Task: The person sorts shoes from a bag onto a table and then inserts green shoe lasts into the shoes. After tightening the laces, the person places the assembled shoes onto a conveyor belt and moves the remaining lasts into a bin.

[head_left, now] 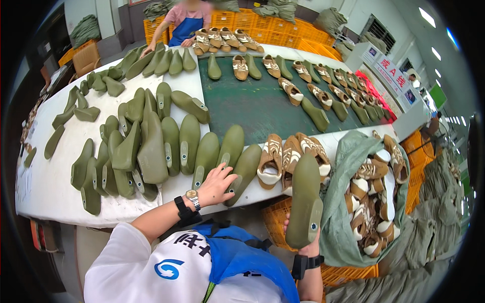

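Observation:
My right hand [310,245] grips a green shoe last [304,197] by its heel end and holds it upright, with the toe pointing up. Most of those fingers are hidden behind the last. My left hand [216,186], fingers stretched apart, lies over the heel ends of green shoe lasts [245,174] lined up along the near table edge. It seems to touch them but is not closed round any. Just right of that row stand brown-and-white sneakers [271,159], partly hidden behind the raised last.
Piled lasts [151,146] cover the table's left side. A green conveyor belt [242,116] carries rows of lasts and shoes. On my right, a green sack [336,217] is full of sneakers. Across the table, a person in a blue apron [185,30] reaches toward lasts. Orange crates [275,224] stand below.

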The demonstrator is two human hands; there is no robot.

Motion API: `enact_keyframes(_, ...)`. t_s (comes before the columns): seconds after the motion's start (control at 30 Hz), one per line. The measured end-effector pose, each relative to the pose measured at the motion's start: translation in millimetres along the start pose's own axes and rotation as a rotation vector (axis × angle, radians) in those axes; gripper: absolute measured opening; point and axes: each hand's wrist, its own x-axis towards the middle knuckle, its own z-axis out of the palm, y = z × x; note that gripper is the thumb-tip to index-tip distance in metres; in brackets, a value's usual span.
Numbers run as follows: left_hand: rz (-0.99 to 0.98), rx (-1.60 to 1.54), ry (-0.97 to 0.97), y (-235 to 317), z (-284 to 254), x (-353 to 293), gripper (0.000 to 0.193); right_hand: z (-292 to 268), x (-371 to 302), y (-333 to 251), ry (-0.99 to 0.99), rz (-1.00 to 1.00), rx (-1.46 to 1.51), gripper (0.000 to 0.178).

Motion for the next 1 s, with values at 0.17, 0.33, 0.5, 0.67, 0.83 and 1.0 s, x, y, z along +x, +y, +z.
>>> enact_keyframes(0.17, -0.164, -0.078, 0.045, -41.6, 32.8, 30.7, 0.051, -0.4, 20.4, -6.9, 0.070, 0.034, 0.054, 0.063)
enact_keyframes(0.33, -0.315, -0.010, -0.054, -56.8, 68.5, 54.8, 0.046, 16.4, 78.4, -31.8, 0.059, 0.118, 0.035, 0.063)
enact_keyframes(0.5, -0.321, 0.041, 0.004, -71.9, 89.6, 62.2, 0.037, 37.4, 186.7, -100.5, 0.112, 0.249, -0.035, 0.053)
enact_keyframes(0.67, -0.565, 0.039, 0.010, -58.7, 74.1, 77.4, 0.047, 42.0, 333.9, -169.1, 0.001, 0.358, -0.148, 0.054)
enact_keyframes(0.83, -0.663, 0.058, 0.131, -50.9, 70.0, 70.3, 0.051, -3.9, 449.3, -217.3, 0.002, 0.394, -0.796, 0.064)
enact_keyframes(1.0, -0.784, 0.063, -0.059, -47.3, 71.2, 79.2, 0.062, -47.8, 525.6, -222.7, 0.106, 0.225, -1.718, 0.085)
